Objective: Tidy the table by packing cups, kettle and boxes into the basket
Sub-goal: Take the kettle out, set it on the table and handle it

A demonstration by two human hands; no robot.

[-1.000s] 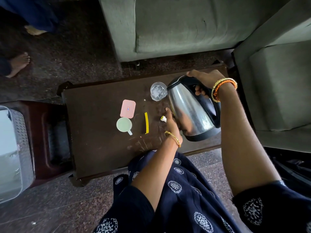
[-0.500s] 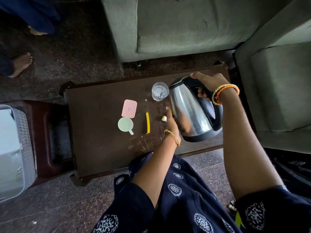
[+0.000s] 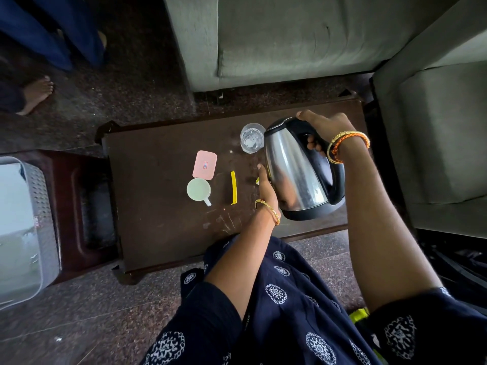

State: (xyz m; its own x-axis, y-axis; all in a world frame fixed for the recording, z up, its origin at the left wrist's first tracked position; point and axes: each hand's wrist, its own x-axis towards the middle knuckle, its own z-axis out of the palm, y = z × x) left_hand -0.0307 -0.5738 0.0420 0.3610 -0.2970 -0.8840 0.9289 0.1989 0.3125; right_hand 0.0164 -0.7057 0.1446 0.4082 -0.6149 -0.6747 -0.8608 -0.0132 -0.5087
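A steel kettle (image 3: 292, 169) with a black handle and base is tilted over the right part of the dark wooden table (image 3: 158, 227). My right hand (image 3: 324, 127) grips its handle from above. My left hand (image 3: 266, 188) lies flat against the kettle's left side, and a small white bit (image 3: 257, 181) sits by its thumb. A clear glass (image 3: 251, 138) stands just left of the kettle's lid. A pale green cup (image 3: 199, 190) and a pink box (image 3: 204, 164) sit mid-table. The grey perforated basket (image 3: 39, 201) stands at the far left on a dark red stool (image 3: 87, 196).
A yellow strip (image 3: 233, 187) lies between the cup and my left hand. Green sofas close in behind the table (image 3: 276, 43) and on the right (image 3: 434, 133). A bare foot (image 3: 37, 93) of another person is on the floor at the back left.
The kettle has stayed almost in place, sitting slightly more upright. Both hands remain on it.
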